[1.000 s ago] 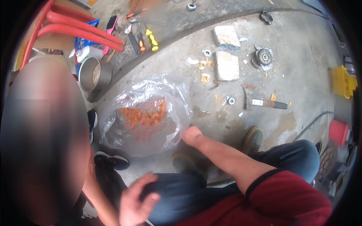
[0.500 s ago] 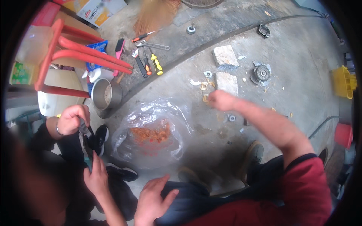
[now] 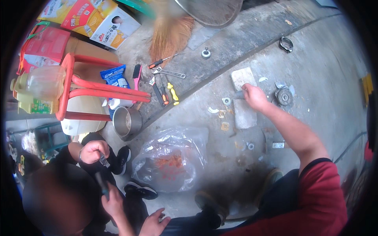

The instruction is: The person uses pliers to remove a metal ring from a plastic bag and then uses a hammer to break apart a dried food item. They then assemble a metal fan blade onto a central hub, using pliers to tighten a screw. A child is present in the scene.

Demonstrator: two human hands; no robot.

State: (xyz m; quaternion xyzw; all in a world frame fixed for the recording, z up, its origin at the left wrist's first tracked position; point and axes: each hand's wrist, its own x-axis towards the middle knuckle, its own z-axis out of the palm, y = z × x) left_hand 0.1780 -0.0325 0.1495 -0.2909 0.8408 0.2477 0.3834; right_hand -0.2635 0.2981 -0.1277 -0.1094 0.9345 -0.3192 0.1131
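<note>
My right hand reaches far forward on the concrete floor, its fingers curled at the gap between two pale stone blocks, the upper block and the lower block. Whether it grips anything there is unclear. My left hand rests by my knee at the lower edge, fingers spread and holding nothing. A clear plastic bag with orange bits inside lies between my feet and the blocks.
Another person crouches at lower left, both hands on a dark hand tool. Around us are a metal pot, a red stool, screwdrivers, a wrench, a broom, a round metal part and small washers.
My right arm has swung from beside the plastic bag up and forward to the stone blocks. The view has tilted, and the other person's hands and tool have come into sight.
</note>
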